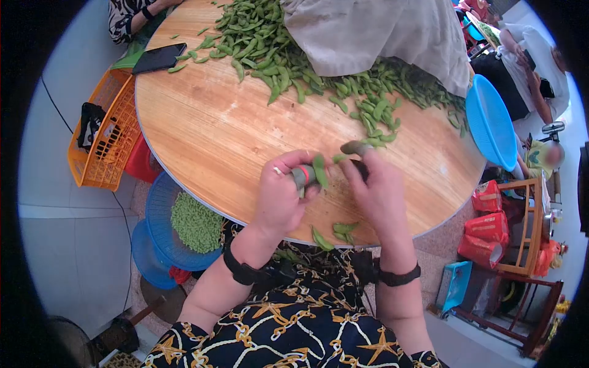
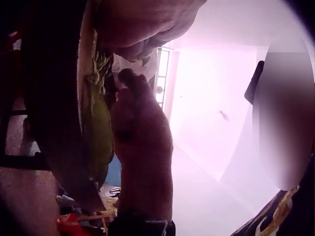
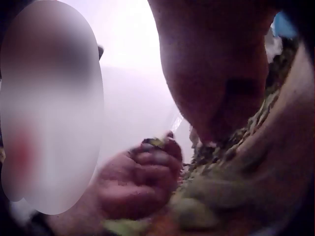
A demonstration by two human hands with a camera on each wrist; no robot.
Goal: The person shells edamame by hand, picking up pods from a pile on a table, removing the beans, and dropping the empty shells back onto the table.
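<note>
Over the front of the round wooden table (image 1: 227,129), my left hand (image 1: 282,190) pinches a green pod (image 1: 319,171) between thumb and fingers; a grey cover with a red band wraps one finger. My right hand (image 1: 381,193) is just right of it, its thumb and forefinger close together at a small green piece (image 1: 338,158), and a dark covering shows on a fingertip. Whether it grips that piece is unclear. A few pods (image 1: 321,238) lie on the table below the hands. The wrist views are dark, with the left hand (image 3: 140,184) curled in the right wrist view.
A heap of pods (image 1: 264,49) lies at the far side, partly under a grey cloth (image 1: 380,37). A phone (image 1: 159,58) rests at the left edge. Blue basket (image 1: 491,122) stands at the right edge; shelled beans (image 1: 196,222) fill another below left, near an orange crate (image 1: 101,153).
</note>
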